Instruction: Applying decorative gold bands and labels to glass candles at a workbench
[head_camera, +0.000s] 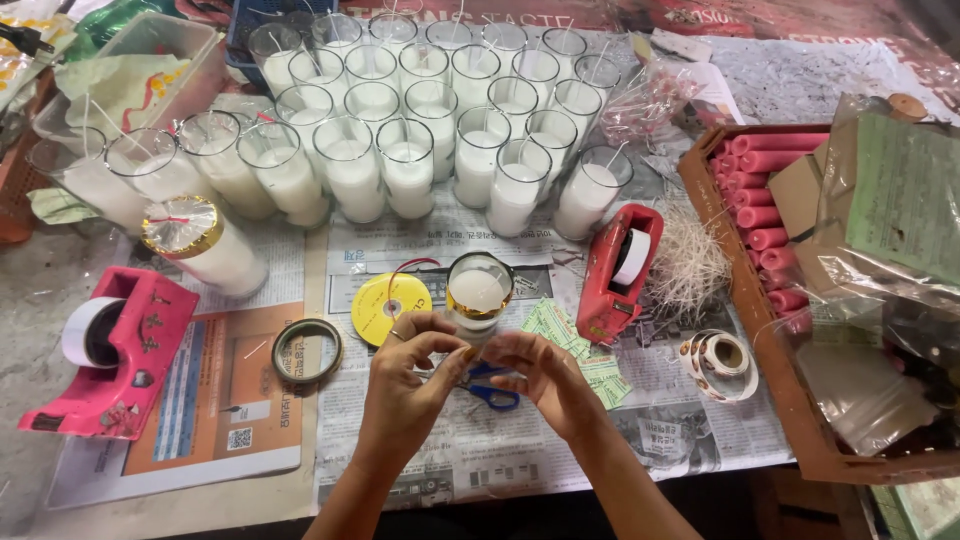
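- In the head view, we take the glass candle (478, 291) with the gold band round its rim as our landmark; it stands on the newspaper (560, 440) at the table's middle.
- Our left hand (410, 375) sits just in front of that candle, fingers curled in a pinch against its base; what it pinches is too small for us to tell.
- Our right hand (540, 372) meets the left one fingertip to fingertip, likewise nearly closed in a pinch.
- Blue-handled scissors (490, 392) lie under our hands, just in front of the candle.
- A yellow ribbon spool (388, 306) lies just left of the candle; a red tape dispenser (620, 272) stands to its right.
- Behind the candle stand rows of plain glass candles (410, 130).
- Far left of it rests a pink tape dispenser (115, 360).
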